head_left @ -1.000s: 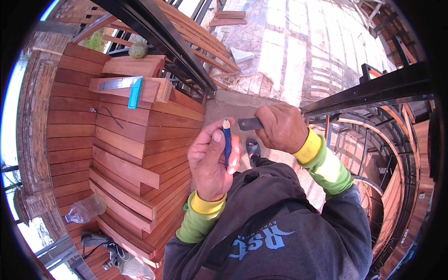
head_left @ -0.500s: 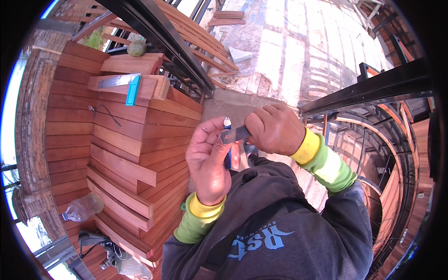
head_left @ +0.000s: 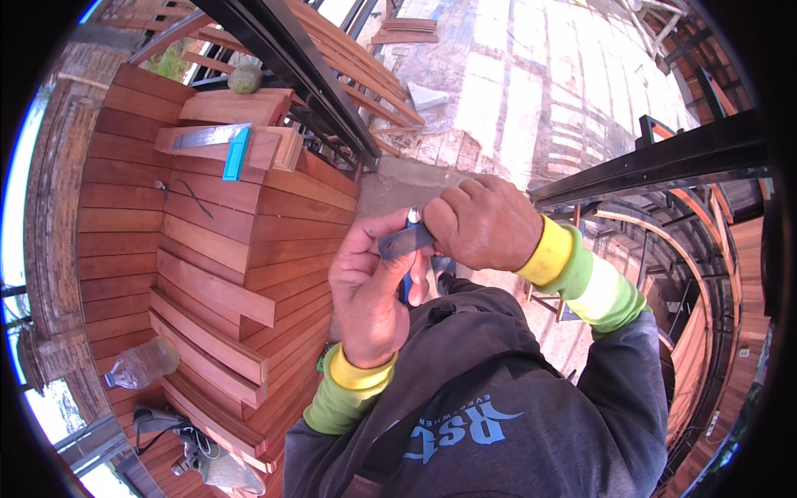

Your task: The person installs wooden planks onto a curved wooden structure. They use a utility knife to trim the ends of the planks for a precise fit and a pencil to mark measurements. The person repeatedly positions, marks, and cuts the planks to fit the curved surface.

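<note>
A blue pencil (head_left: 406,286) stands upright in my left hand (head_left: 369,295), mostly hidden by fingers and blade, with its pale tip showing at the top. My right hand (head_left: 483,222) grips a dark flat metal blade (head_left: 401,243) with a hole near its end, which lies across the upper part of the pencil at my left thumb. My right knuckles are close beside the pencil tip. Both hands are held in front of my dark top, their fingers curled. A foot shows partly below them.
To the left are stepped wooden boards (head_left: 207,278) with a turquoise-handled square (head_left: 235,151), a clear plastic bottle (head_left: 141,363), a round green object (head_left: 245,79) and a bag with cords (head_left: 220,465). Black steel beams (head_left: 652,166) cross both sides. Loose planks (head_left: 407,25) lie on the pale floor ahead.
My right hand has moved left and slightly up, bringing the blade from beside the pencil to across it. My left hand has shifted slightly left, still around the pencil.
</note>
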{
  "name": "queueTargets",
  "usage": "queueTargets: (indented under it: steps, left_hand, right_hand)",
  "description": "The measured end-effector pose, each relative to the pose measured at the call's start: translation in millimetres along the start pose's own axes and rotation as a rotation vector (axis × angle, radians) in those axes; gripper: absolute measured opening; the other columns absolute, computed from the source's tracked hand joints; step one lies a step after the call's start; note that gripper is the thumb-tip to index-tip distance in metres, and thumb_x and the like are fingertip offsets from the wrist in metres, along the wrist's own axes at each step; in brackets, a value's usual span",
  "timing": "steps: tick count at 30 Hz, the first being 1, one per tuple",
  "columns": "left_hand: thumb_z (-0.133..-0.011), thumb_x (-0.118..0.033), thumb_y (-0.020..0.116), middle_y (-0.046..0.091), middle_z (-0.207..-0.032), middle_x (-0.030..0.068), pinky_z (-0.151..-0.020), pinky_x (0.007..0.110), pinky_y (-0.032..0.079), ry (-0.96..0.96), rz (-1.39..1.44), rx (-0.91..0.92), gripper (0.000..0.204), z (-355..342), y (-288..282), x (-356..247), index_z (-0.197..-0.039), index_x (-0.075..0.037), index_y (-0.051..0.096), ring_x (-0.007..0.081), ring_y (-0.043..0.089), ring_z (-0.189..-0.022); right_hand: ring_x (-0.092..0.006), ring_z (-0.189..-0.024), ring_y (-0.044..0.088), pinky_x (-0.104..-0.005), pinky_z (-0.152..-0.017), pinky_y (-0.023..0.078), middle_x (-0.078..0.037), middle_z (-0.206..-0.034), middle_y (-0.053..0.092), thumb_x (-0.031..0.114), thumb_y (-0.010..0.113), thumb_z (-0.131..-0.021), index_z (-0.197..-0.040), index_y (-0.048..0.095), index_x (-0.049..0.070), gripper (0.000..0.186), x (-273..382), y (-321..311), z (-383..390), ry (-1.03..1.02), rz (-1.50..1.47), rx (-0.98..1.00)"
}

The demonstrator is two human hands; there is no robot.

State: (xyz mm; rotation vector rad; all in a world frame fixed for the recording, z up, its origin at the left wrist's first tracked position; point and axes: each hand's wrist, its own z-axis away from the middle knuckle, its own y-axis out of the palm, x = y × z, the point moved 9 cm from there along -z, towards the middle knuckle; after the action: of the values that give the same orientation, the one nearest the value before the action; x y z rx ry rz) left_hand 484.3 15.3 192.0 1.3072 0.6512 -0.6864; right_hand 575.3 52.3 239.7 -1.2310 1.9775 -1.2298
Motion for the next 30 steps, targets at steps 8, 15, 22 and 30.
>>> queueTargets:
  steps: [8, 15, 22, 30]
  left_hand:
    - [-0.09, -0.003, 0.056, 0.062, -0.084, 0.0145, -0.043, 0.018, 0.039, -0.024, 0.074, -0.013, 0.025, -1.3, -5.6, 1.1, -0.115, 0.003, 0.052, 0.0097, 0.053, -0.058]
    - [-0.094, -0.01, 0.054, 0.06, -0.079, 0.0105, -0.043, 0.018, 0.035, 0.055, 0.035, 0.026, 0.02, 14.2, 1.3, -11.9, -0.111, 0.0, 0.054, 0.0082, 0.049, -0.056]
    - [-0.098, -0.013, 0.046, 0.058, -0.084, 0.0153, -0.043, 0.018, 0.041, -0.03, 0.112, -0.022, 0.022, -10.6, -6.5, -3.7, -0.114, 0.0, 0.053, 0.0119, 0.052, -0.061]
    - [-0.097, -0.011, 0.048, 0.059, -0.084, 0.0146, -0.042, 0.019, 0.042, -0.052, 0.108, -0.033, 0.023, -10.9, -6.7, -0.3, -0.117, 0.0, 0.053, 0.0118, 0.054, -0.061]
  right_hand:
    - [-0.0229, -0.054, 0.057, -0.0349, -0.046, 0.045, -0.005, -0.06, 0.047, 0.027, 0.067, -0.065, -0.072, 0.044, 0.007, 0.03, -4.9, 8.4, -1.8, 0.008, 0.024, -0.002]
    - [-0.0295, -0.048, 0.059, -0.0387, -0.043, 0.047, -0.012, -0.055, 0.054, 0.017, 0.061, -0.083, -0.076, 0.047, 0.004, 0.021, -120.4, 17.7, 32.7, 0.577, 0.211, 0.111]
    - [-0.0328, -0.05, 0.057, -0.0393, -0.046, 0.046, -0.013, -0.056, 0.052, 0.009, 0.065, -0.077, -0.083, 0.048, 0.003, 0.019, -66.9, -32.1, 20.5, 0.338, 0.007, -0.177]
    - [-0.0284, -0.05, 0.056, -0.0382, -0.045, 0.046, -0.009, -0.056, 0.049, 0.011, 0.066, -0.07, -0.075, 0.045, 0.006, 0.022, -48.1, -12.1, 19.7, 0.263, -0.062, -0.09]
